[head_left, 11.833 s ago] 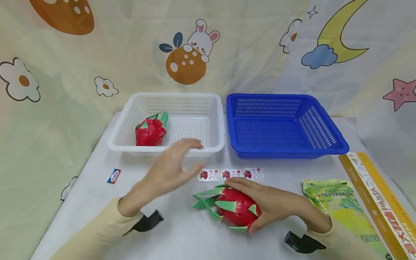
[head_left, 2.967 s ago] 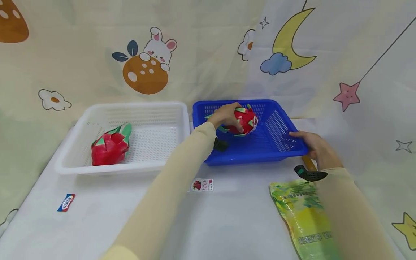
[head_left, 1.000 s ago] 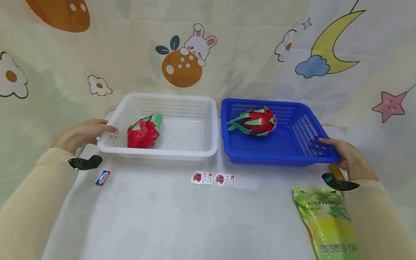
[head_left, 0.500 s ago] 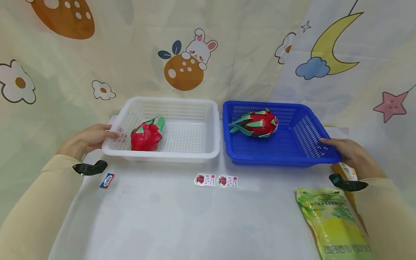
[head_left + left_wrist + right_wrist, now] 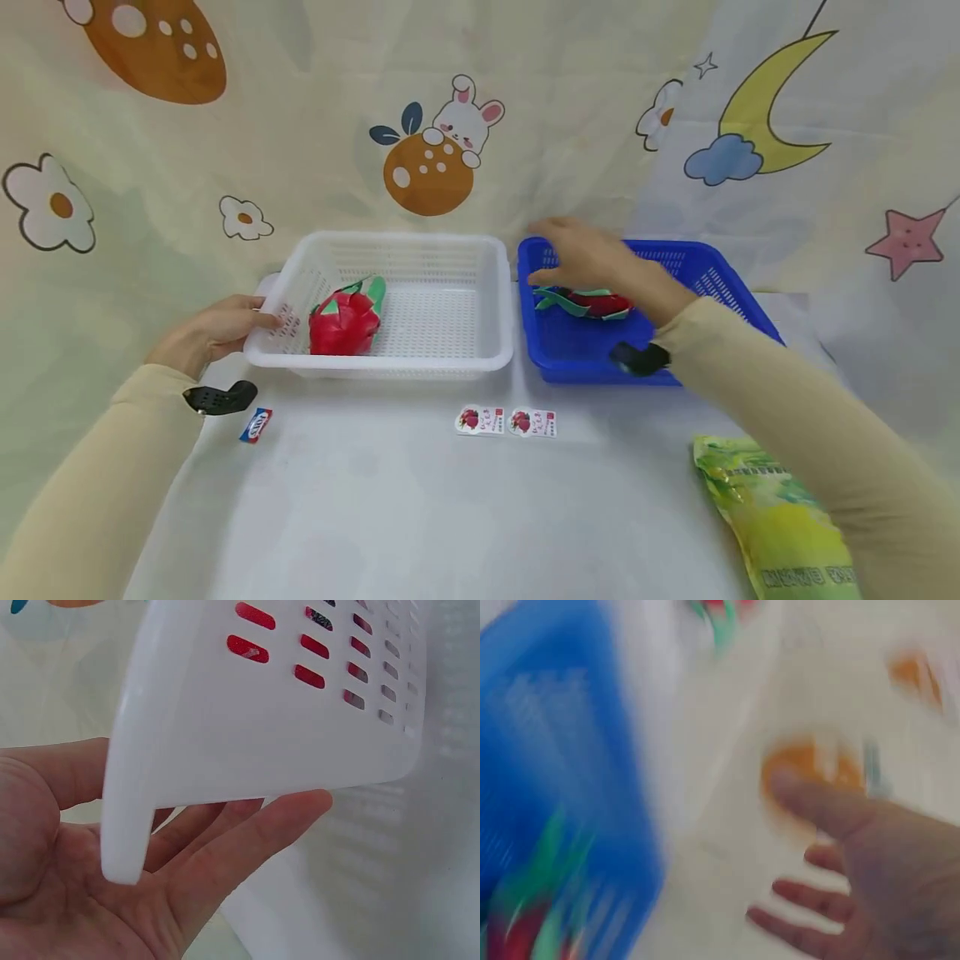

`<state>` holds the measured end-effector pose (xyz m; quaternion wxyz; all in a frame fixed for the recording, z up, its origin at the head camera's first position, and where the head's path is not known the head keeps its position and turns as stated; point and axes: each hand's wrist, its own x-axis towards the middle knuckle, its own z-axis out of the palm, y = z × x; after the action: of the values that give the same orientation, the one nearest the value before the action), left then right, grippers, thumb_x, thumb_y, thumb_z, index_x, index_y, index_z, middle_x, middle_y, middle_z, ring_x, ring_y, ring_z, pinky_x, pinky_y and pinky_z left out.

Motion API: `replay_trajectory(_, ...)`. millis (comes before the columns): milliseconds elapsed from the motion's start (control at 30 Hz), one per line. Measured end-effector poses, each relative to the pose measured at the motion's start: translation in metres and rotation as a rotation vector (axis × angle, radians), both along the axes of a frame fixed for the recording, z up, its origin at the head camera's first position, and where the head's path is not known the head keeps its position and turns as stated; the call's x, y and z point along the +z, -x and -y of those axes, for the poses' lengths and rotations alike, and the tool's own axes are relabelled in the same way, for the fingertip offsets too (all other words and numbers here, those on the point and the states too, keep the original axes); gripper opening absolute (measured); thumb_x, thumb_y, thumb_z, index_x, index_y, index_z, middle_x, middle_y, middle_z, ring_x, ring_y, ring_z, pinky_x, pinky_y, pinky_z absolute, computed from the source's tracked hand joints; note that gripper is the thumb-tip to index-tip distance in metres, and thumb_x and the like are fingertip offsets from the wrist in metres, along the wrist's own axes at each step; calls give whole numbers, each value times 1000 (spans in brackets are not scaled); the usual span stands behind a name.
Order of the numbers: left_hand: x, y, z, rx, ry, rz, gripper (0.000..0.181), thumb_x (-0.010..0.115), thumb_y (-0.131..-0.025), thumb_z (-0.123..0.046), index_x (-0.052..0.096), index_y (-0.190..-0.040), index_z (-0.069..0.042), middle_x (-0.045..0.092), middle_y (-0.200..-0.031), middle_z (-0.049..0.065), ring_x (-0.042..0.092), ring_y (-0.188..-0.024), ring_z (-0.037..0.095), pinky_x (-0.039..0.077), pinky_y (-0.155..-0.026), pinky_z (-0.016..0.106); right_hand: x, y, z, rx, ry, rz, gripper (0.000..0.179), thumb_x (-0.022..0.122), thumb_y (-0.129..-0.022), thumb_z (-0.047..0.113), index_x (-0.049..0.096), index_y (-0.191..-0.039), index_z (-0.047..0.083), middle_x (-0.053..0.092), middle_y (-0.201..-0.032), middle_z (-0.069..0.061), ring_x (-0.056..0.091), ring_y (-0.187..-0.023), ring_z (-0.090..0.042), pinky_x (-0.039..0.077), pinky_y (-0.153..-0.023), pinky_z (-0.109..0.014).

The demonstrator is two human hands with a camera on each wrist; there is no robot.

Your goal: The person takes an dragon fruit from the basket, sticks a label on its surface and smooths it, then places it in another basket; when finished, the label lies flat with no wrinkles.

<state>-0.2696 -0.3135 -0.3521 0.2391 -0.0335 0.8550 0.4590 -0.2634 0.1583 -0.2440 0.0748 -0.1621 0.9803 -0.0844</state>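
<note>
My left hand (image 5: 213, 332) grips the left end of the white plastic basket (image 5: 397, 364); in the left wrist view its thumb and fingers lie round the basket's rim (image 5: 127, 787). A red dragon fruit (image 5: 343, 323) with green leaf tips sits at the left inside that basket. Over the left part of the blue basket (image 5: 585, 367) my right hand (image 5: 588, 258) hangs with fingers spread, holding nothing. Below it a second dragon fruit (image 5: 600, 307) lies in the blue basket, partly hidden by the hand. The right wrist view is blurred.
Two dragon fruit stickers (image 5: 506, 422) lie on the white table before the baskets. A small blue and red packet (image 5: 257, 425) lies at the left, a yellow-green bag (image 5: 776, 517) at the right, partly under my right sleeve. A printed cloth (image 5: 570, 108) hangs behind.
Earlier, my left hand set one dragon fruit in the blue basket, then took hold of the white one. My right hand has just left the blue basket's right end and swung left over it.
</note>
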Motion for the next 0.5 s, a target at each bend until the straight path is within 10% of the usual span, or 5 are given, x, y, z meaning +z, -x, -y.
replay_trajectory(233, -2, -1, -1, 30, 13, 0, 70, 55, -98, -24, 17, -154, -3, 33, -148, 26, 52, -120, 41, 51, -94, 52, -37, 16, 160, 30, 151, 168, 87, 66, -86, 50, 26, -153, 12, 36, -154, -11, 39, -139, -26, 42, -110, -44)
replay_trajectory(500, 1, -2, -2, 70, -2, 16, 67, 54, -98, -20, 20, -153, -5, 36, -148, 23, 50, -122, 40, 50, -96, 51, -72, 29, 230, -239, 557, 569, 81, 68, -83, 51, 35, -143, 8, 47, -140, -9, 46, -128, -32, 56, -83, -53)
